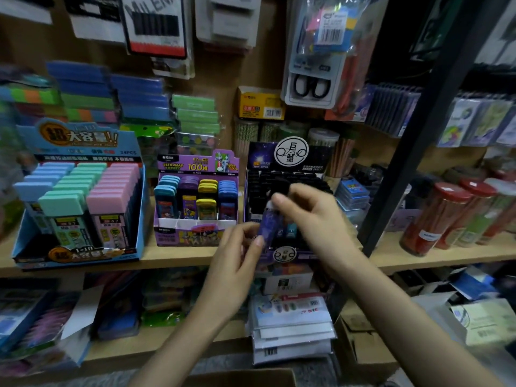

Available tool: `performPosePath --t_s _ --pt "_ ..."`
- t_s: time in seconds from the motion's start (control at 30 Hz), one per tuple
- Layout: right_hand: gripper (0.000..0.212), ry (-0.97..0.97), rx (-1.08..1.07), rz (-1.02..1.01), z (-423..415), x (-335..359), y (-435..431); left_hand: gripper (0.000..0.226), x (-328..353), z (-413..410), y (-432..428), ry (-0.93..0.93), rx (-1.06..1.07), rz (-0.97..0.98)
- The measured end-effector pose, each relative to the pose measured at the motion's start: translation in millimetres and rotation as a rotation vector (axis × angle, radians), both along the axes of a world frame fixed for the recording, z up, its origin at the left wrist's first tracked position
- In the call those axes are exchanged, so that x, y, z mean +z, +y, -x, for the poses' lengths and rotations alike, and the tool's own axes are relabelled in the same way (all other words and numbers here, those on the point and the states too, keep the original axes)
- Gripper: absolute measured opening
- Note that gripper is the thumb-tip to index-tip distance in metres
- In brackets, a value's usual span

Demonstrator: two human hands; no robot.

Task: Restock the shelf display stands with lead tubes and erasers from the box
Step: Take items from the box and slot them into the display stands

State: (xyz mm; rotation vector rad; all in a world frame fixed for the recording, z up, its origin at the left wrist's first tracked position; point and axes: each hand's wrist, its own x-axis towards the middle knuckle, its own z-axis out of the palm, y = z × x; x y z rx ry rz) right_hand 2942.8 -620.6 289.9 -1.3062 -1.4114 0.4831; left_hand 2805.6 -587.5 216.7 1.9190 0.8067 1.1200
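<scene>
My left hand (234,263) fingers pinch 1 purple tube (267,224) at its bottom, right hand (315,216) fingers clamp its top, in front of the black stand (290,160) on the shelf (178,256).

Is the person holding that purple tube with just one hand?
No, the left hand pinches the lower end of the purple tube and the right hand grips its top.

The left hand (237,263) and right hand (315,219), 2 in all, have slim fingers, short plain fingernails and bare forearms.
</scene>
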Motion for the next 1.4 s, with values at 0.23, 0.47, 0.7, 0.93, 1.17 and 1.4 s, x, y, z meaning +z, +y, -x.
performPosePath --t_s 0.23,0.47,0.7,0.93,1.17,1.4 --pt "0.012 -0.09 -0.165 -0.017 -38 -1 19 0.044 27 -8 51 0.479 0.243 -0.631" --pt "0.011 -0.171 -0.089 0.018 -42 -28 35 0.041 25 -11 66 0.497 0.229 -0.727" --pt "0.025 -0.198 -0.031 0.046 -43 -32 40 0.02 29 -15 70 0.277 0.167 -0.505" --pt "0.016 -0.361 -0.303 0.145 -32 -50 47 0.012 28 -17 77 0.127 0.161 -0.188" --pt "0.033 -0.659 -0.364 0.17 -24 -44 42 0.02 34 -10 67 0.268 0.157 -0.273" --pt "0.03 -0.76 -0.205 0.204 -16 -35 7 0.013 -1 58 29 0.378 0.127 -0.234"
